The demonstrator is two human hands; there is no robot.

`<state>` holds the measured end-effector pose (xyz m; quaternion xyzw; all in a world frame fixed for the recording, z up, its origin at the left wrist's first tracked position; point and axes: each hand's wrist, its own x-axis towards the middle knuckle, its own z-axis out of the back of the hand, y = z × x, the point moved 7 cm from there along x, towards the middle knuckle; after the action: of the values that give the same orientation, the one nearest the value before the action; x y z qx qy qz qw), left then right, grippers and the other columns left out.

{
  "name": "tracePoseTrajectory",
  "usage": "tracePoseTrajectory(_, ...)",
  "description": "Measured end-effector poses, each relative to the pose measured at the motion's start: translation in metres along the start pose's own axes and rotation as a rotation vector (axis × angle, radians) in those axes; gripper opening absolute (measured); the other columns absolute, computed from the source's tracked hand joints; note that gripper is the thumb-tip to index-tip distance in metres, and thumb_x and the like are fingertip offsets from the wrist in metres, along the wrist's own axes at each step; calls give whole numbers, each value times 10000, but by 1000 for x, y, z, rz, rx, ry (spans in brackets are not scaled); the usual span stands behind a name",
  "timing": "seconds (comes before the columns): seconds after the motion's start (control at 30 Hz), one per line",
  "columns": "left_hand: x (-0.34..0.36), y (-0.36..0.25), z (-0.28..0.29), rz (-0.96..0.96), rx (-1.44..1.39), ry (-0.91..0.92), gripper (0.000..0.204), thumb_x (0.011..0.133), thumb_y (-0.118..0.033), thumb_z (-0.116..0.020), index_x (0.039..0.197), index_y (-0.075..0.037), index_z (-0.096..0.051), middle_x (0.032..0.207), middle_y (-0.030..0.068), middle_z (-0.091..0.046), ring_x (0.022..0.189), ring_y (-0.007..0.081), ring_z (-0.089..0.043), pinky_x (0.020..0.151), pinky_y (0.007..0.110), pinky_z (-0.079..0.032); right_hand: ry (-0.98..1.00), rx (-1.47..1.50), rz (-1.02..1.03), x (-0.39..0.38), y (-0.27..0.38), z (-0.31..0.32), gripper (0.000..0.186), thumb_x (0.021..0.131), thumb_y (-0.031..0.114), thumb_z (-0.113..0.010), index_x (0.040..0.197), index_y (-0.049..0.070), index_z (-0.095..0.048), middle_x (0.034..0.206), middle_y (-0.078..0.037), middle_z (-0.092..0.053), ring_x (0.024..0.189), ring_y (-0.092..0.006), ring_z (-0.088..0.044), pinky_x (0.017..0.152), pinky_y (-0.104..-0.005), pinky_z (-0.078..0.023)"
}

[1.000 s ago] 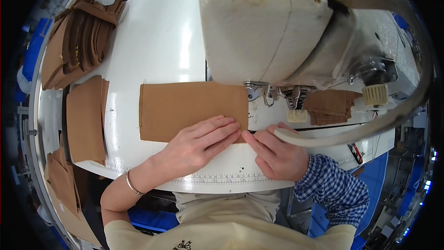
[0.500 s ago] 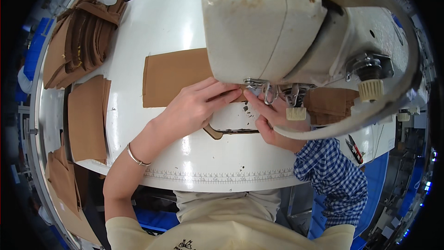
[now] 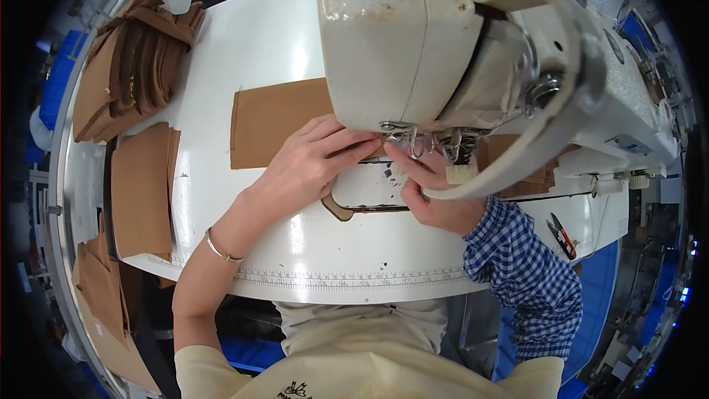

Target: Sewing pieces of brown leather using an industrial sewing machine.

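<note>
A flat brown fabric piece (image 3: 281,120) lies on the white table, its right end running under the head of a sewing machine (image 3: 377,52). My left hand (image 3: 314,159) rests on its near right corner, thumb and fingertips closed on the cloth edge beside the presser foot. From the other side comes my right hand (image 3: 432,192), its index finger stretched to the cloth edge at the foot and its thumb held apart. The machine's thread guides and curved pale arm (image 3: 509,166) cover part of this hand. The needle point is hidden.
A thick stack of brown fabric (image 3: 136,66) stands at the far left, with a flatter brown pile (image 3: 142,192) nearer. More brown pieces (image 3: 528,177) lie behind the right hand. Thread snips (image 3: 561,236) lie at right. A printed ruler (image 3: 354,278) follows the near table edge.
The whole view has shifted and tilted slightly, so the machine head looks a little turned. Both hands keep their places at the presser foot, and the cloth shows no clear movement.
</note>
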<state>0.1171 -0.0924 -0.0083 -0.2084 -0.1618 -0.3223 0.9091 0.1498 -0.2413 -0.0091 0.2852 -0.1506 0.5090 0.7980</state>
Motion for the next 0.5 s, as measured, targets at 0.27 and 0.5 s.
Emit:
tracePoseTrajectory(0.27,-42,25,21,455,228,-83,450,904,-106,-630,1338,-19,-550,1358,153,-551,1264,361,-490,1081,453,-386,-170,64,203,-8,20,27,333,606,7,-640,937,6,-668,773,-77,-609,576,-228,-588,501,-327,-469)
tracePoseTrajectory(0.5,-85,-8,37,411,35,198,539,931,-177,-620,1425,-18,-472,1500,147,-437,1412,352,-365,1172,501,-271,-120,102,86,-23,39,29,301,735,73,-699,1024,3,-653,777,-60,-592,585,-208,-583,513,-313,-464)
